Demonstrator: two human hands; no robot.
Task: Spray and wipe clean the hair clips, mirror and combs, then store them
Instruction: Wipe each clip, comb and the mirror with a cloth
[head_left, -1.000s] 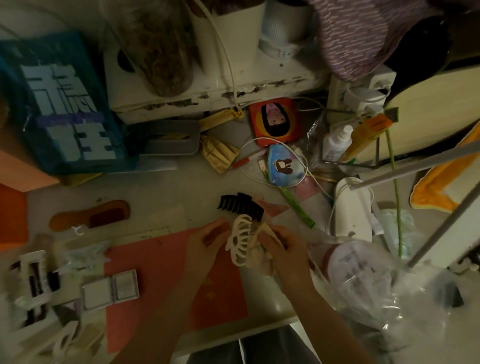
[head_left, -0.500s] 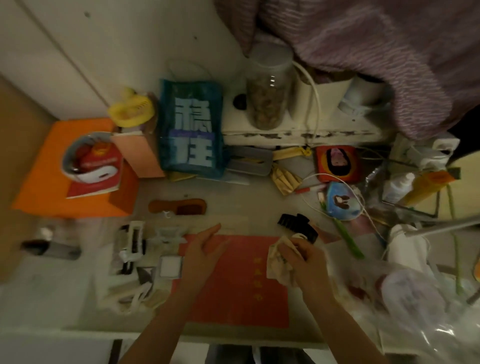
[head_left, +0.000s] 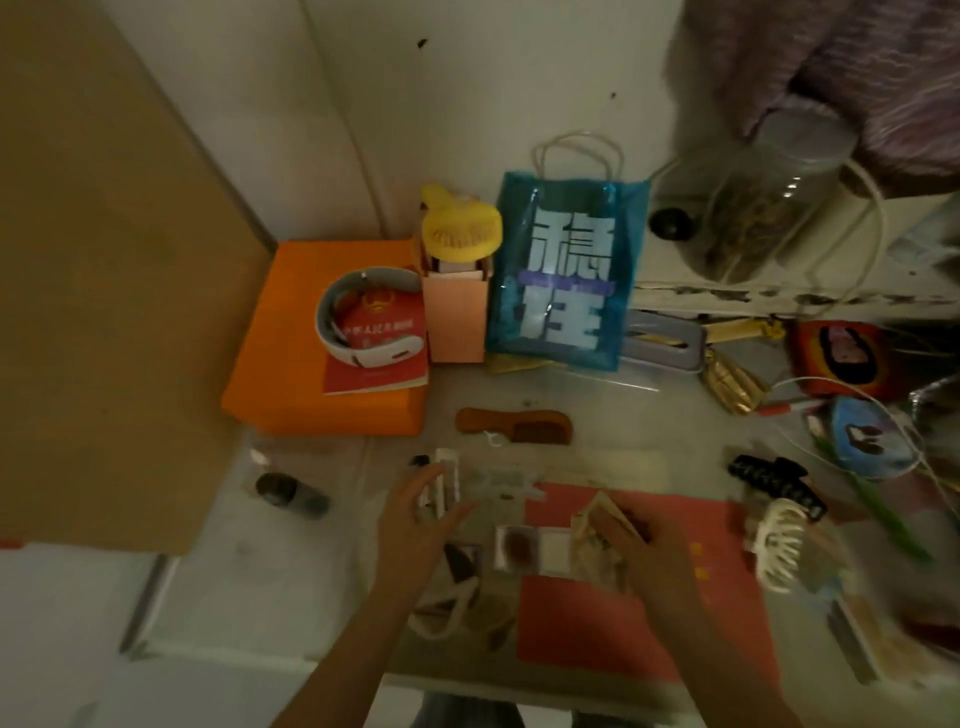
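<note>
Since before, cream hair clip (head_left: 779, 545) now lies at right beside black clip (head_left: 774, 480), likely done. Right hand (head_left: 639, 540) grips the cloth (head_left: 597, 530) over the mirror (head_left: 530, 548), lower centre; left hand (head_left: 415, 525), fingers loose and empty, reaches the white clip (head_left: 444, 486). Comb (head_left: 514, 426) waits mid-desk.

1. Bare tabletop (head_left: 613, 415) is lying open between the wooden comb (head_left: 514, 425) and the red mat (head_left: 639, 597).
2. Blue bag (head_left: 566, 275) and orange box (head_left: 311, 364) are blocking the back — black claw clip (head_left: 774, 480) and white claw clip (head_left: 779, 540) are crowding the right.
</note>
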